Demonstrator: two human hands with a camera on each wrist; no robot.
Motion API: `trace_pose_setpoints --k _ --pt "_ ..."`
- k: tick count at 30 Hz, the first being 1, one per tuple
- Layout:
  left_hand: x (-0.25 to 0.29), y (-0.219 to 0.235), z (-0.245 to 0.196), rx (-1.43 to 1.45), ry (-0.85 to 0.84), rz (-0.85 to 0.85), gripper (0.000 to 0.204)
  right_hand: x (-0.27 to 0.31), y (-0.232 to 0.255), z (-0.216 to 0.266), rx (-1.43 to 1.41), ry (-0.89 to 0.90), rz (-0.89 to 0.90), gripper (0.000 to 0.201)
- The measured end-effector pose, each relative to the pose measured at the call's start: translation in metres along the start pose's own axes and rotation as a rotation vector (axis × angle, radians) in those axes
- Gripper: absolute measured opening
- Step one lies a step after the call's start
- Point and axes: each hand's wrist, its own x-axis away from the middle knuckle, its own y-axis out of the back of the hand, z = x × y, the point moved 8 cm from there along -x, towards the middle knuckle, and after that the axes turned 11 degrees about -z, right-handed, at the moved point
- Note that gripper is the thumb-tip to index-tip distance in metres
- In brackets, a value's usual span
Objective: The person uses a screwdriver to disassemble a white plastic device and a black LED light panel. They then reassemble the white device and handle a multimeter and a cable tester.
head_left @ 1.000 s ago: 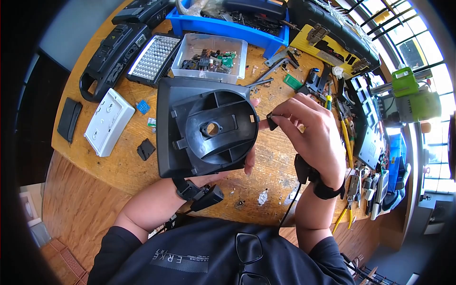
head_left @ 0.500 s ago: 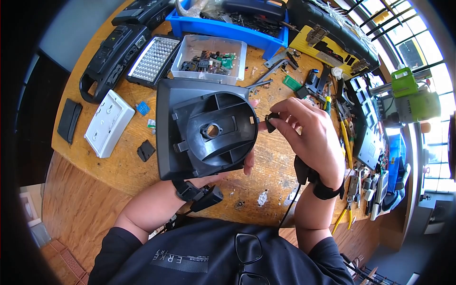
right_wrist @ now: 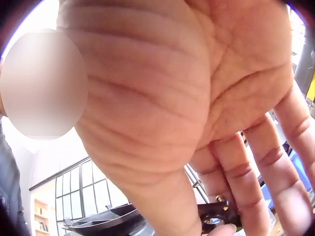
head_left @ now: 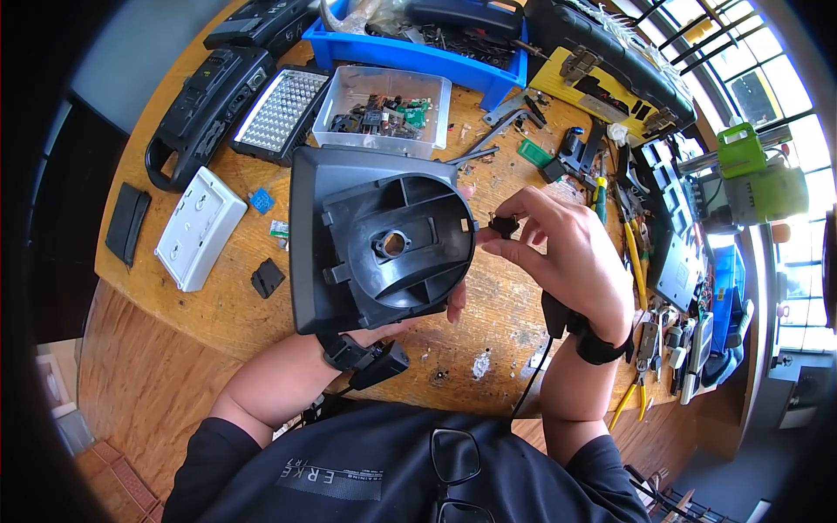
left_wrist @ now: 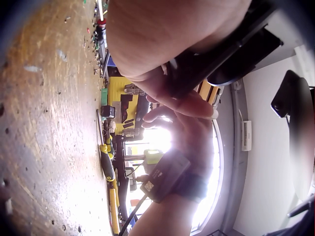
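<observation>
A large black plastic housing (head_left: 314, 253) with a round recessed part and a central hole is held above the table. The left hand (head_left: 458, 296) grips it from beneath; most of that hand is hidden behind the housing, its fingertips showing at the right edge. Just right of the housing, the right hand (head_left: 571, 257) pinches a small black part (head_left: 504, 226) between thumb and fingers. In the right wrist view this small part (right_wrist: 221, 214) shows a hole and brass-coloured bits. A left fingertip lies close beside it; whether they touch, I cannot tell.
Behind the housing stand a clear box (head_left: 384, 144) of electronic scraps and a blue tray (head_left: 418, 54). An LED panel (head_left: 281, 112) and a white case (head_left: 200, 228) lie left. Tools, including yellow-handled pliers (head_left: 643, 397), and an open yellow-and-black case (head_left: 584, 96) lie right.
The small black part has turned in the right hand's fingers, and the thumb has shifted. The housing has moved very slightly right and down, still in the left hand.
</observation>
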Motion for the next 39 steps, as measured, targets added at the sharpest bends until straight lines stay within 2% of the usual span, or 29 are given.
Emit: trace_pose_setpoints --k 5,7,11,14,16,19,22,26,32,34,39 --pt "0.0 0.002 0.0 -0.053 0.037 -0.052 0.086 -0.002 -0.002 -0.003 -0.014 -0.009 -0.021 0.022" --pt "-0.002 -0.004 0.0 0.061 0.051 -0.012 0.083 -0.003 0.0 -0.008 -0.124 -0.055 -0.037 0.019" --pt "-0.002 -0.002 0.001 0.08 0.06 -0.026 0.082 -0.006 -0.003 -0.019 -0.098 -0.006 -0.024 0.016" --pt "-0.004 0.002 0.005 0.034 0.036 -0.002 0.079 -0.009 -0.013 -0.029 -0.153 -0.071 0.058 0.014" --pt "-0.003 0.014 0.01 -0.029 0.052 -0.113 0.076 -0.01 -0.021 -0.039 -0.179 -0.08 0.093 0.014" --pt "-0.002 0.017 0.012 0.046 0.041 -0.115 0.074 -0.012 -0.024 -0.046 -0.201 -0.123 0.117 0.014" --pt "-0.003 0.014 0.008 -0.045 0.024 -0.121 0.075 -0.014 -0.022 -0.05 -0.119 -0.1 0.092 0.014" --pt "-0.002 0.012 0.005 -0.009 0.018 -0.126 0.076 -0.012 -0.025 -0.068 -0.064 -0.118 0.08 0.014" --pt "-0.002 0.009 0.007 0.039 0.03 -0.088 0.079 -0.008 -0.037 -0.081 -0.06 -0.154 0.192 0.015" --pt "-0.002 0.011 0.009 0.055 0.051 -0.078 0.08 -0.005 -0.041 -0.088 -0.032 -0.216 0.257 0.015" --pt "-0.002 0.01 0.011 0.12 0.061 -0.059 0.082 -0.001 -0.041 -0.095 -0.009 -0.218 0.254 0.018"
